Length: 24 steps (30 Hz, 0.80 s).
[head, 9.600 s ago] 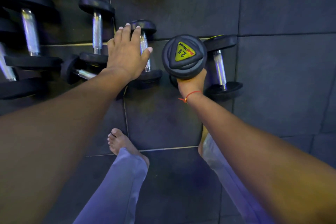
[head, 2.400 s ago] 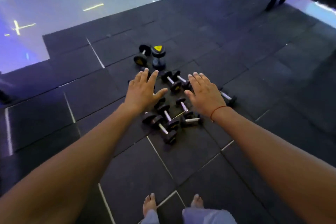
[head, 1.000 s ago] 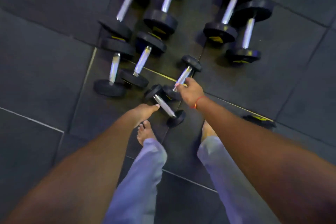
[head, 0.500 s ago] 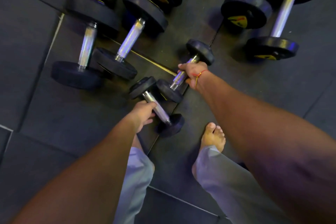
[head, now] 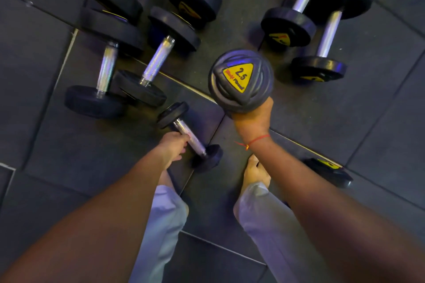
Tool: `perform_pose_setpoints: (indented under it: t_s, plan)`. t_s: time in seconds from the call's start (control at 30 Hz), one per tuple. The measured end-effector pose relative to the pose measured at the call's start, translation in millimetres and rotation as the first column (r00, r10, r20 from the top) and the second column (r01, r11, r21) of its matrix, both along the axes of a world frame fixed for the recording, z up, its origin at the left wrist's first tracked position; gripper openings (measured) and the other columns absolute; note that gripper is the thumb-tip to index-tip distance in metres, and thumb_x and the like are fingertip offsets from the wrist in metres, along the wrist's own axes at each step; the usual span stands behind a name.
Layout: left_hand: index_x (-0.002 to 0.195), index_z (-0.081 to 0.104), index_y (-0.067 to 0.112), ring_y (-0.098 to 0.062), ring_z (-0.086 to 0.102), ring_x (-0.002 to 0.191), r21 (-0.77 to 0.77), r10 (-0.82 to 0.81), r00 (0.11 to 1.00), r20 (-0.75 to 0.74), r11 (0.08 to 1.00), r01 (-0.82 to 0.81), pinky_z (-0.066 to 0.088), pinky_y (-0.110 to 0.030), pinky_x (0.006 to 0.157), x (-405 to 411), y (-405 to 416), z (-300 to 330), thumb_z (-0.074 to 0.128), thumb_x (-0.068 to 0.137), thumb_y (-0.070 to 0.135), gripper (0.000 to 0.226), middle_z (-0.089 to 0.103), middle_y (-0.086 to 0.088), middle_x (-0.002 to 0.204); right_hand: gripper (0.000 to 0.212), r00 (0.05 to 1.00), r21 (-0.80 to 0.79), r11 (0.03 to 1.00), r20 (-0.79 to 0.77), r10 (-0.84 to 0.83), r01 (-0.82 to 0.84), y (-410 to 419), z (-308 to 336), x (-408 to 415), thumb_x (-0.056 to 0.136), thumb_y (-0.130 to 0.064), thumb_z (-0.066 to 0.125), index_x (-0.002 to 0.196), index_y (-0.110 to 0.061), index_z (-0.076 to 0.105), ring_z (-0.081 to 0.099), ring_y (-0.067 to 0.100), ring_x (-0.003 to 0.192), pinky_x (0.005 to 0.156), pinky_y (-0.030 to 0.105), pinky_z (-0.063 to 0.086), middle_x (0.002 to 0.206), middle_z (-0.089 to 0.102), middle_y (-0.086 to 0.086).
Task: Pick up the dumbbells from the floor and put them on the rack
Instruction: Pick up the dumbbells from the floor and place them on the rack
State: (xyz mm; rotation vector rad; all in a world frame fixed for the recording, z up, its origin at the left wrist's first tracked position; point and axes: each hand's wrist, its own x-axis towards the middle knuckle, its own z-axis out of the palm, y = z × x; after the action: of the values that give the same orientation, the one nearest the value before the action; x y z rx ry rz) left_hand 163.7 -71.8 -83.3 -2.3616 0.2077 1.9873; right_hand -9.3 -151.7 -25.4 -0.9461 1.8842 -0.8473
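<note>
1. the right hand [head: 251,117] was wrapped round the handle of a 2.5 dumbbell [head: 240,80], already lifted clear of the floor [head: 345,122], its long axis stood nearly on end so the labelled head faced the camera.
2. the left hand [head: 173,146] was curled round the bar of a second small dumbbell [head: 190,136], which looked to be on the mat or barely off it, hard to tell.
3. that one's long axis was laid diagonally, far head up-left, near head down-right toward the foot [head: 254,171].
4. the left hand was gripped nearer the far end, so tipping seemed likely on the lift.
5. no rack was in view.
</note>
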Motion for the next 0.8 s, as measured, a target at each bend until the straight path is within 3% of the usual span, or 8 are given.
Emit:
perform_pose_setpoints:
  t_s: [0.07, 0.17, 0.27, 0.33, 0.43, 0.57, 0.67, 0.8]
  plan:
    - [0.124, 0.056, 0.012, -0.023, 0.059, 0.099, 0.009, 0.029, 1.0, -0.005, 1.0, -0.029, 0.048, -0.036, 0.081, -0.2, -1.6, -6.0, 0.059, 0.095, 0.032, 0.035, 0.061, -0.007, 0.112, 0.034, 0.999, -0.02, 0.999, -0.04, 0.032, -0.033, -2.1, 7.3, -4.4, 0.065, 0.014, 0.074, 0.098, 0.007, 0.067, 0.055, -0.018, 0.079, 0.071, -0.002, 0.041, 0.093, 0.063, 0.002]
    - [0.129, 0.053, 0.016, -0.022, 0.055, 0.11, 0.041, 0.196, 0.981, -0.015, 0.98, -0.195, 0.047, -0.037, 0.082, -0.7, -3.3, -18.0, 0.065, 0.088, 0.04, 0.05, 0.057, -0.003, 0.124, 0.031, 0.997, -0.015, 0.999, -0.059, 0.048, -0.049, -4.8, 5.9, -5.7, 0.064, 0.004, 0.073, 0.095, 0.006, 0.069, 0.056, -0.001, 0.083, 0.067, -0.005, 0.038, 0.089, 0.062, 0.001]
    - [0.13, 0.052, 0.02, -0.021, 0.057, 0.113, 0.078, 0.34, 0.94, 0.0, 0.937, -0.339, 0.048, -0.038, 0.084, -6.3, -2.0, -36.3, 0.071, 0.081, 0.045, 0.058, 0.06, -0.001, 0.127, 0.025, 0.995, 0.027, 0.999, -0.099, 0.031, -0.028, -3.8, -10.7, -4.3, 0.068, 0.002, 0.07, 0.093, 0.003, 0.068, 0.053, -0.008, 0.085, 0.064, -0.002, 0.039, 0.085, 0.064, -0.001]
    - [0.127, 0.053, 0.017, -0.021, 0.06, 0.109, 0.084, 0.428, 0.904, -0.013, 0.901, -0.425, 0.049, -0.04, 0.092, -15.8, -4.4, -44.2, 0.075, 0.078, 0.044, 0.059, 0.063, -0.002, 0.12, 0.022, 0.99, 0.079, 0.997, -0.135, 0.032, -0.021, -0.8, -21.7, -5.3, 0.068, 0.003, 0.071, 0.09, 0.002, 0.068, 0.051, -0.01, 0.084, 0.061, 0.006, 0.041, 0.083, 0.065, -0.001]
    - [0.121, 0.057, 0.009, -0.021, 0.062, 0.095, 0.021, 0.476, 0.878, 0.052, 0.879, -0.477, 0.049, -0.039, 0.089, -28.9, -11.1, -40.5, 0.075, 0.083, 0.034, 0.049, 0.065, -0.004, 0.103, 0.022, 0.987, 0.14, 0.99, -0.157, 0.044, -0.022, 5.5, -31.1, -11.5, 0.068, -0.002, 0.071, 0.089, 0.0, 0.068, 0.054, -0.005, 0.077, 0.066, 0.023, 0.047, 0.083, 0.069, 0.004]
    - [0.111, 0.061, 0.008, -0.025, 0.067, 0.094, -0.21, 0.361, 0.917, 0.172, 0.923, -0.324, 0.055, -0.041, 0.091, -41.5, -16.5, -29.5, 0.076, 0.08, 0.034, 0.043, 0.069, -0.009, 0.108, 0.023, 0.982, 0.18, 0.983, -0.178, 0.057, -0.025, 12.0, -24.7, -19.2, 0.069, -0.001, 0.068, 0.091, -0.001, 0.067, 0.059, 0.007, 0.083, 0.069, 0.03, 0.051, 0.085, 0.071, 0.01]
    - [0.082, 0.062, 0.015, -0.017, 0.062, 0.083, -0.429, 0.261, 0.945, 0.198, 0.89, -0.156, 0.051, -0.028, 0.079, -48.3, -35.0, 3.9, 0.078, 0.08, 0.027, 0.02, 0.067, -0.005, 0.091, 0.019, 0.983, 0.187, 0.982, -0.171, 0.06, -0.027, 15.7, -6.4, -23.5, 0.07, 0.005, 0.067, 0.089, 0.004, 0.067, 0.057, 0.011, 0.084, 0.067, 0.026, 0.047, 0.082, 0.067, 0.008]
    - [0.101, 0.069, 0.004, -0.005, 0.063, 0.09, -0.603, 0.239, 0.944, 0.229, 0.796, -0.055, 0.046, -0.01, 0.072, -38.6, -64.4, 68.8, 0.079, 0.077, 0.012, 0.028, 0.072, -0.008, 0.108, 0.019, 0.976, 0.189, 0.982, -0.211, 0.048, -0.008, 16.7, 37.2, -27.3, 0.073, 0.006, 0.068, 0.092, 0.005, 0.068, 0.057, 0.014, 0.087, 0.065, 0.015, 0.041, 0.084, 0.064, 0.005]
